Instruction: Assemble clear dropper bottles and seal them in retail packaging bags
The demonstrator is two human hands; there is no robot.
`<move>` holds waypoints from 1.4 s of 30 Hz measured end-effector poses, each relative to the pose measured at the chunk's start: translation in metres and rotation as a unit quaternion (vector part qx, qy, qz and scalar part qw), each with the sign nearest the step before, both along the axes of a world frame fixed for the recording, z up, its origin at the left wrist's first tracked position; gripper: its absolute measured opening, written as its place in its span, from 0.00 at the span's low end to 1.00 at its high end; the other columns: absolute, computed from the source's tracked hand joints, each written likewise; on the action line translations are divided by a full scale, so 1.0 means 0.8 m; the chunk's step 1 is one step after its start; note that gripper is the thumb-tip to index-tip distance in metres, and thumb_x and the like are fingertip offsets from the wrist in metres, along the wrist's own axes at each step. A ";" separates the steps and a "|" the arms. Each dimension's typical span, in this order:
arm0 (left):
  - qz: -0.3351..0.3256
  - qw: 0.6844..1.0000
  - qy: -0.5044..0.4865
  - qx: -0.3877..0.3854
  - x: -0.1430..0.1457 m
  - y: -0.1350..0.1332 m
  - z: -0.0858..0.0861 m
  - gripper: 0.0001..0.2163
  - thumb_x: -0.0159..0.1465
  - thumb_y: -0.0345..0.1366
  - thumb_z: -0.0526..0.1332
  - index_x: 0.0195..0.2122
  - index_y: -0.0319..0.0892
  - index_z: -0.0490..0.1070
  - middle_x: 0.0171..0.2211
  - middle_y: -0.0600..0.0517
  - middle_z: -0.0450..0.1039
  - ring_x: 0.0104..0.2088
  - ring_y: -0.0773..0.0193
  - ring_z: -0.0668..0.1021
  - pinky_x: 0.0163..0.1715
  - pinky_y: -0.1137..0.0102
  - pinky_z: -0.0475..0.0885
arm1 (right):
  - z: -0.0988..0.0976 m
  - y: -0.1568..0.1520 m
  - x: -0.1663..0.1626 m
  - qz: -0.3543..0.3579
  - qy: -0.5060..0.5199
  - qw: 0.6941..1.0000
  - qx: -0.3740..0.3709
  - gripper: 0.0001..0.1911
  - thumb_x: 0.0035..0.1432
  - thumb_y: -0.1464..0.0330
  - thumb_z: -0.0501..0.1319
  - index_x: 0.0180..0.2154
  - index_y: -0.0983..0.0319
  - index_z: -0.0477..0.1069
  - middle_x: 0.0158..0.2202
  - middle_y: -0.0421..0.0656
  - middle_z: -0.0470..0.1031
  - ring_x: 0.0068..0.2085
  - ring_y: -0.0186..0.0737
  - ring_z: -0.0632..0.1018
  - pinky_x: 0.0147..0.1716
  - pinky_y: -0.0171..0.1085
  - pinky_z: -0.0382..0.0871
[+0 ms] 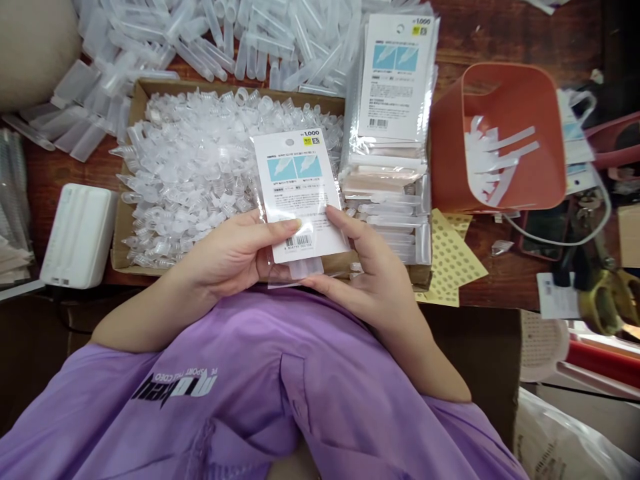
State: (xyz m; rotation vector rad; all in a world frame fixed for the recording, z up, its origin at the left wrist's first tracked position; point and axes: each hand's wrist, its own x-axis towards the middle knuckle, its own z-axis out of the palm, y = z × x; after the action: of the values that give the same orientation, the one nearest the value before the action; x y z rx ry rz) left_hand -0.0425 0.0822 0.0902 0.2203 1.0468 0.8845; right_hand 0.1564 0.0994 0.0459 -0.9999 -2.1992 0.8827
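Observation:
A clear plastic packet with a white printed card [297,197] is held up in front of my body; a translucent tube end shows below the card. My left hand [225,257] grips its lower left side, thumb flat over the card near the barcode. At the right edge my right hand [377,273] holds it too, index finger on the card's side and thumb at the bottom flap. Behind it lies a shallow cardboard box [150,87] heaped with small clear pointed nozzle caps [200,153]. To the right, similar finished-looking packets [395,87] are stacked.
Loose translucent tubes [215,47] pile up behind the box. A white box-shaped device [77,233] stands left. On the right are an orange bin [445,147] with white strips inside, yellow sticker sheets [450,260], a white cable and scissors [600,303].

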 end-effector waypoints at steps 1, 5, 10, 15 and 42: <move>-0.001 1.000 -0.009 0.000 0.000 -0.001 -0.001 0.13 0.63 0.27 0.63 0.49 0.37 0.76 0.45 0.42 0.81 0.39 0.54 0.84 0.30 0.67 0.82 | -0.003 -0.001 0.000 -0.010 0.009 1.000 0.009 0.40 0.56 0.53 0.66 0.66 0.53 0.56 0.57 0.47 0.72 0.56 0.48 0.75 0.53 0.45 0.73; -0.013 0.999 -0.049 0.011 -0.001 -0.004 -0.011 0.11 0.63 0.29 0.64 0.47 0.39 0.76 0.43 0.44 0.82 0.36 0.58 0.84 0.33 0.68 0.82 | -0.009 -0.006 -0.003 -0.066 -0.004 0.998 0.023 0.35 0.55 0.53 0.67 0.60 0.55 0.62 0.52 0.47 0.75 0.50 0.47 0.79 0.45 0.44 0.76; -0.034 0.997 -0.057 0.033 0.002 -0.009 -0.018 0.10 0.64 0.30 0.65 0.46 0.42 0.76 0.47 0.46 0.81 0.40 0.58 0.84 0.35 0.69 0.80 | -0.009 -0.010 -0.007 -0.108 -0.021 0.992 0.055 0.26 0.58 0.58 0.65 0.57 0.54 0.65 0.50 0.45 0.76 0.47 0.46 0.79 0.42 0.43 0.77; -0.043 0.994 -0.049 0.089 0.008 -0.012 -0.013 0.12 0.64 0.30 0.65 0.49 0.43 0.76 0.49 0.47 0.80 0.45 0.58 0.82 0.39 0.71 0.78 | -0.008 -0.009 -0.013 -0.135 -0.042 0.986 0.092 0.36 0.57 0.61 0.64 0.65 0.50 0.56 0.58 0.45 0.72 0.50 0.49 0.78 0.42 0.45 0.78; 0.093 0.986 -0.034 0.134 0.020 -0.012 -0.013 0.09 0.63 0.29 0.66 0.45 0.43 0.77 0.48 0.51 0.82 0.55 0.53 0.78 0.56 0.59 0.75 | -0.022 -0.008 0.006 -0.058 -0.037 0.965 0.251 0.42 0.60 0.72 0.60 0.71 0.53 0.45 0.59 0.48 0.72 0.51 0.47 0.79 0.46 0.43 0.79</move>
State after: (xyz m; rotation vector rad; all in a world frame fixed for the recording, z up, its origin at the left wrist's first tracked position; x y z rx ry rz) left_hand -0.0262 0.0723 0.0799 0.3189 0.8931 1.1947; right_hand 0.1610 0.0933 0.0285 -0.9037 -2.2336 0.2109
